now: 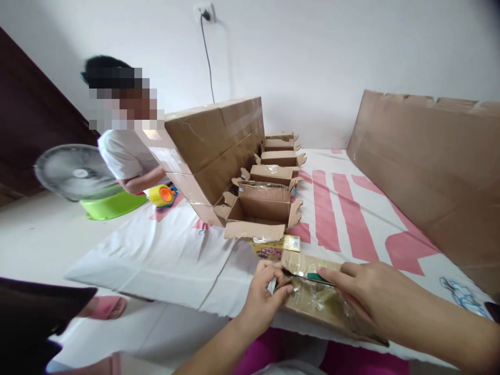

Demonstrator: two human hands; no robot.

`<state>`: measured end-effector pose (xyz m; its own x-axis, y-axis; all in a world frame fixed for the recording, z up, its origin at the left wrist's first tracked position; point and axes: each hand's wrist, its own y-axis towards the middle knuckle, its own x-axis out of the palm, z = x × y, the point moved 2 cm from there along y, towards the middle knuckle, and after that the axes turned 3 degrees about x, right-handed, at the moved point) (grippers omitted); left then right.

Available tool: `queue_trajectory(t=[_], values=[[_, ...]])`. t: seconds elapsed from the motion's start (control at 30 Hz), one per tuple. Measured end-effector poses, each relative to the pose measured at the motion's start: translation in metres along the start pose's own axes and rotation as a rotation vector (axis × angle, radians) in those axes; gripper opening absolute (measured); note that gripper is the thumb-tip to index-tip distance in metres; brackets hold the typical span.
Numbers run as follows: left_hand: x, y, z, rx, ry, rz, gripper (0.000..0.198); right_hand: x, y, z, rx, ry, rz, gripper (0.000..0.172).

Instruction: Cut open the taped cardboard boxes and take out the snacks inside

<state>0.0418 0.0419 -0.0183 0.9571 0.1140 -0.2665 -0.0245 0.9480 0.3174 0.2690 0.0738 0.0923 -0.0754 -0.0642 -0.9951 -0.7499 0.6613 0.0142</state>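
Under my hands, a brown, tape-covered cardboard box (308,302) lies at the near edge of the table with its pink-and-white cloth (183,260), long axis running left to right, right end slanting toward me. My left hand (269,285) pinches the box's left end. My right hand (361,289) grips a slim green tool (317,278), apparently a cutter, laid along the top seam, its green end toward my left fingers, which are close beside it. Just beyond sits a small yellow printed carton (269,250), then a row of open brown cardboard boxes (255,230).
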Motion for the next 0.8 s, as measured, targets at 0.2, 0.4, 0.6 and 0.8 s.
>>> queue_trajectory(t=[0.2, 0.4, 0.6, 0.8], values=[[0.000, 0.000, -0.003, 0.018, 0.005, -0.017, 0.021, 0.001, 0.003, -0.012, -0.001, -0.164, -0.092, 0.045], [0.003, 0.001, -0.002, 0.020, 0.015, -0.046, 0.021, 0.005, -0.019, -0.007, -0.001, -0.251, -0.070, 0.064], [0.005, 0.002, -0.002, 0.045, 0.016, -0.074, 0.022, -0.002, -0.032, -0.003, 0.014, -0.220, -0.003, 0.072], [0.005, 0.006, -0.002, 0.006, 0.008, -0.081, 0.030, 0.001, -0.068, 0.016, 0.040, -0.267, 0.119, 0.081]])
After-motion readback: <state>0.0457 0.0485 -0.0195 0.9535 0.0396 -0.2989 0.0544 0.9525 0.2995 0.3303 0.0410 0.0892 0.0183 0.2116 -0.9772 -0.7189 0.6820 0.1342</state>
